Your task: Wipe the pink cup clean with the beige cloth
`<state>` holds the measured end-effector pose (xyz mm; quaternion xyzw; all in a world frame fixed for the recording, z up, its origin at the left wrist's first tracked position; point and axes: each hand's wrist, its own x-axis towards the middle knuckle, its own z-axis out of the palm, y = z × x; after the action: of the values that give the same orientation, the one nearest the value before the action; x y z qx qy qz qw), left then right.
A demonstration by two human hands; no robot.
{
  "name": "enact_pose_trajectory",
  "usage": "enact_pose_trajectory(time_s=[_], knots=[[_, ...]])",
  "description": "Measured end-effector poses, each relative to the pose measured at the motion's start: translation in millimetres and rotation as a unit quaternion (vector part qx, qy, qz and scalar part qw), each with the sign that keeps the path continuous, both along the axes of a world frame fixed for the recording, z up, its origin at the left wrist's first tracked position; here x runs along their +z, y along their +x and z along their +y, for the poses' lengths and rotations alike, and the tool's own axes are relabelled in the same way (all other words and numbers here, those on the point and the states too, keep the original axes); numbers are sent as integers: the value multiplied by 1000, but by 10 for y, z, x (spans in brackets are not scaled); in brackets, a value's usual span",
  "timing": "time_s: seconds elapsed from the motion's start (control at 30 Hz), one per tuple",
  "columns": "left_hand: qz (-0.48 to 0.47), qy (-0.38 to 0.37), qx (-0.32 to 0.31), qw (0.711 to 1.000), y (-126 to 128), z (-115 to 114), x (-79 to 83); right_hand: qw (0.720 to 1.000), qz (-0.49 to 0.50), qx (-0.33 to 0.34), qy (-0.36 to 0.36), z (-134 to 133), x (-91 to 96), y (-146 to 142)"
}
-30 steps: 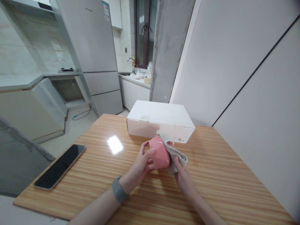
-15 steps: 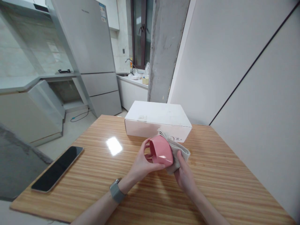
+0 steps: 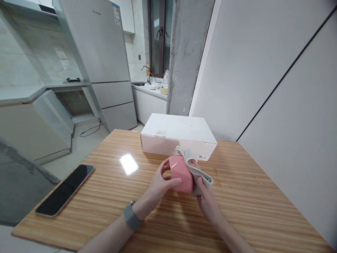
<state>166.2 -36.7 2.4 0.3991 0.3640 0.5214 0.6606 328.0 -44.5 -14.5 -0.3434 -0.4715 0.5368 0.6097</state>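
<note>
A pink faceted cup (image 3: 181, 173) is held on its side just above the wooden table (image 3: 244, 196). My left hand (image 3: 160, 184) is closed round the cup's left side, thumb across its front. My right hand (image 3: 206, 198) grips a folded grey cloth (image 3: 196, 168) and presses it against the cup's right side. A grey watch (image 3: 131, 215) is on my left wrist.
A white cardboard box (image 3: 179, 135) lies right behind the cup. A black phone (image 3: 65, 189) rests near the table's left edge. A white wall runs along the right. Beyond the table are a concrete pillar (image 3: 186, 56), a fridge (image 3: 100, 59) and a kitchen counter.
The cup has been turned in my left hand: its open mouth showed to the left half a second ago, now its faceted side faces me. The cloth stays against it.
</note>
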Motion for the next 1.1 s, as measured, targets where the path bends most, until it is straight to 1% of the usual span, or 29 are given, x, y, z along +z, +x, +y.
enact_pose_trajectory(time_s=[0.1,0.2,0.33,0.43,0.5,0.63,0.7,0.8,0.9,1.0,1.1], knots=[[-30,-28,-2,999,11,-21,-1,1000,-22,9,17,-16,-16,10],[-16,-19,-9,1000,22,-26,18,1000,-6,0,-7,0,-46,12],[34,20,-33,999,26,-29,60,996,62,-18,-58,52,-24,-5],[77,25,-41,996,17,-35,98,990,115,-26,-82,63,54,-37],[92,35,-36,995,8,-34,116,987,128,-32,-91,48,104,-63],[128,84,0,988,-4,-21,115,982,140,-41,-116,12,152,-103],[145,96,8,985,-6,-14,108,980,147,-35,-131,5,156,-112],[146,87,-4,985,-11,-13,123,980,146,-30,-133,5,156,-112],[145,77,0,986,-24,-33,177,984,131,-35,-119,7,152,-108],[132,78,0,988,-39,-57,233,984,121,-33,-125,12,142,-100],[111,69,-3,991,-49,-45,233,987,103,-26,-120,27,104,-84]])
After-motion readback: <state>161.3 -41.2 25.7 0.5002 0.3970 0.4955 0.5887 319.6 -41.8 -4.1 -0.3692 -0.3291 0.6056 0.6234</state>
